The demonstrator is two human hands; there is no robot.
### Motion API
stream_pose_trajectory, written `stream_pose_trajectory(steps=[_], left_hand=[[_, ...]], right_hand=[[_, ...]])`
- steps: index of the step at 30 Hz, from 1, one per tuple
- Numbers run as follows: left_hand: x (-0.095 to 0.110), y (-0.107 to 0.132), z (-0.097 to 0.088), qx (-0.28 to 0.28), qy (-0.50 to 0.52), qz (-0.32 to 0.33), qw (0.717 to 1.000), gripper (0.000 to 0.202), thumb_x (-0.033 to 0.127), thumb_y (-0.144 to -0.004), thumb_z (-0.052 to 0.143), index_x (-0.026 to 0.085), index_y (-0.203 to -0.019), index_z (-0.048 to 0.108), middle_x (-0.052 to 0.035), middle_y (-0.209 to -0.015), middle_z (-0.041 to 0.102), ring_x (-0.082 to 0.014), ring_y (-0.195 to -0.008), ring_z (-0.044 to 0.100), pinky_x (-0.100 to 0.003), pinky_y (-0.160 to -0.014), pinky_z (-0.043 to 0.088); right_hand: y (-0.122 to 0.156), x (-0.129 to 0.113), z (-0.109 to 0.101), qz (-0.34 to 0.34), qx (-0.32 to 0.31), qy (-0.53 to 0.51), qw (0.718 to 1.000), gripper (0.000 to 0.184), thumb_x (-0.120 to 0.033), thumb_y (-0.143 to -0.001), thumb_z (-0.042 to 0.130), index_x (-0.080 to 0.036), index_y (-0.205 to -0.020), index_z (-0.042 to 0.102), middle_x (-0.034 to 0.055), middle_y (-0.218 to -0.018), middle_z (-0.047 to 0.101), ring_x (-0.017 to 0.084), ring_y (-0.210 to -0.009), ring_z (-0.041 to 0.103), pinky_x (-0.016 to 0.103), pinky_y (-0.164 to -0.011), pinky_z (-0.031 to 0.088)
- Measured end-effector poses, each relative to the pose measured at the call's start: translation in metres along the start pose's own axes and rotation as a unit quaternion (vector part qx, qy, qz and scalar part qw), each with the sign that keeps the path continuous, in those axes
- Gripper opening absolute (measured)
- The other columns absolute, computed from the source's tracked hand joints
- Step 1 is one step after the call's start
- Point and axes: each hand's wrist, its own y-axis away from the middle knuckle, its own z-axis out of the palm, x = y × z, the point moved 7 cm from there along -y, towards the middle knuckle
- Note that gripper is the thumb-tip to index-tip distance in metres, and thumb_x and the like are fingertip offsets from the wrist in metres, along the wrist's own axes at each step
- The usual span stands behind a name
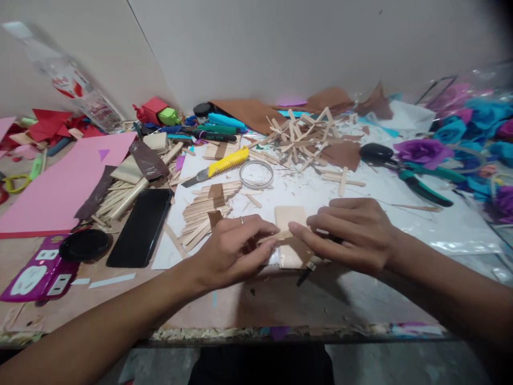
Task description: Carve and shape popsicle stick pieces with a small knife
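Observation:
My left hand (pixel 244 246) pinches one end of a wooden craft stick (pixel 285 235) between thumb and fingers. The stick lies across a pale flat wooden block (pixel 290 215). My right hand (pixel 352 232) is closed, its index fingertip touching the stick's other end. From under that hand sticks out a slim dark tool (pixel 306 274) with a metal collar, its kind hard to make out. Close to my left hand is a stack of craft sticks (pixel 208 206). Beyond the block lie a clear tape ring (pixel 256 175) and a yellow utility knife (pixel 224 163).
Loose craft sticks (pixel 302 136) are heaped at the back. Green-handled pliers (pixel 425 184) and paper flowers (pixel 425 152) lie right. A phone (pixel 140 227), pink paper (pixel 60 179), a purple device (pixel 40 270) and a leaning bottle (pixel 76 85) are left. The table edge (pixel 224 332) is near.

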Motion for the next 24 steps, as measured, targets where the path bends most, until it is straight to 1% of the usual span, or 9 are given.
stream_pose_trajectory(steps=[2, 3, 6, 7, 9, 12, 15, 18, 24], left_hand=[[-0.007, -0.002, 0.003, 0.004, 0.085, -0.078, 0.993, 0.014, 0.026, -0.097, 0.068, 0.016, -0.104, 0.074, -0.0064, -0.084, 0.076, -0.0138, -0.068, 0.070, -0.024, -0.058, 0.052], [-0.013, -0.001, 0.006, 0.010, 0.150, -0.136, 0.979, 0.015, 0.028, -0.097, 0.069, 0.015, -0.103, 0.074, -0.0064, -0.081, 0.077, -0.0138, -0.064, 0.070, -0.024, -0.057, 0.054], [-0.028, 0.002, 0.016, 0.044, 0.333, -0.274, 0.901, 0.023, 0.032, -0.091, 0.077, 0.013, -0.101, 0.071, -0.0063, -0.073, 0.077, -0.0151, -0.058, 0.073, -0.025, -0.056, 0.060], [-0.030, 0.002, 0.018, 0.054, 0.368, -0.291, 0.881, 0.024, 0.032, -0.089, 0.080, 0.013, -0.101, 0.070, -0.0064, -0.072, 0.078, -0.0155, -0.058, 0.073, -0.025, -0.057, 0.061], [-0.033, 0.002, 0.021, 0.058, 0.400, -0.301, 0.864, 0.026, 0.030, -0.088, 0.082, 0.013, -0.101, 0.068, -0.0068, -0.072, 0.078, -0.0156, -0.059, 0.074, -0.024, -0.058, 0.062], [-0.036, 0.001, 0.024, 0.041, 0.402, -0.304, 0.862, 0.024, 0.028, -0.091, 0.078, 0.014, -0.105, 0.065, -0.0041, -0.069, 0.075, -0.0132, -0.057, 0.072, -0.021, -0.056, 0.058], [-0.037, 0.002, 0.026, 0.025, 0.379, -0.308, 0.872, 0.023, 0.028, -0.096, 0.073, 0.016, -0.110, 0.061, 0.0000, -0.067, 0.070, -0.0106, -0.055, 0.068, -0.018, -0.053, 0.052], [-0.034, 0.002, 0.027, 0.015, 0.366, -0.287, 0.885, 0.025, 0.031, -0.098, 0.070, 0.018, -0.116, 0.056, 0.0015, -0.071, 0.067, -0.0106, -0.058, 0.067, -0.019, -0.053, 0.050], [-0.032, 0.000, 0.027, 0.006, 0.353, -0.263, 0.898, 0.026, 0.040, -0.104, 0.061, 0.020, -0.120, 0.052, 0.0022, -0.070, 0.067, -0.0121, -0.059, 0.067, -0.022, -0.057, 0.053]], right_hand=[[0.000, 0.000, 0.001, -0.002, -0.003, 0.000, 1.000, 0.024, -0.018, -0.102, 0.056, -0.012, -0.125, 0.059, 0.0026, -0.080, 0.066, 0.013, -0.063, 0.052, 0.030, -0.055, 0.038], [0.000, 0.001, 0.001, -0.001, -0.003, -0.004, 1.000, 0.023, -0.017, -0.103, 0.054, -0.012, -0.125, 0.059, 0.0026, -0.080, 0.066, 0.014, -0.064, 0.053, 0.030, -0.056, 0.039], [-0.003, 0.000, 0.003, -0.006, -0.006, -0.022, 1.000, 0.018, -0.015, -0.103, 0.054, -0.015, -0.121, 0.057, 0.0007, -0.078, 0.065, 0.014, -0.066, 0.057, 0.030, -0.056, 0.039], [-0.005, -0.001, 0.004, -0.008, -0.011, -0.026, 1.000, 0.014, -0.015, -0.103, 0.056, -0.016, -0.117, 0.057, -0.0003, -0.076, 0.064, 0.013, -0.065, 0.056, 0.029, -0.056, 0.038], [-0.010, -0.003, 0.007, -0.001, -0.028, -0.033, 0.999, 0.006, -0.017, -0.103, 0.059, -0.017, -0.109, 0.059, -0.0024, -0.072, 0.062, 0.011, -0.059, 0.052, 0.029, -0.054, 0.036], [-0.015, -0.005, 0.012, 0.031, -0.037, -0.045, 0.998, 0.008, -0.024, -0.104, 0.060, -0.016, -0.105, 0.062, -0.0042, -0.068, 0.059, 0.010, -0.053, 0.045, 0.029, -0.052, 0.033], [-0.016, -0.006, 0.017, 0.066, -0.035, -0.056, 0.996, 0.015, -0.026, -0.103, 0.061, -0.015, -0.113, 0.064, -0.0042, -0.068, 0.059, 0.011, -0.053, 0.044, 0.029, -0.051, 0.030], [-0.015, -0.006, 0.024, 0.089, -0.045, -0.079, 0.992, 0.019, -0.024, -0.104, 0.058, -0.014, -0.119, 0.065, -0.0041, -0.070, 0.060, 0.011, -0.053, 0.044, 0.030, -0.051, 0.028], [-0.012, -0.004, 0.034, 0.126, -0.059, -0.161, 0.977, 0.018, -0.025, -0.107, 0.052, -0.015, -0.106, 0.066, -0.0019, -0.075, 0.062, 0.010, -0.060, 0.051, 0.029, -0.055, 0.026]])
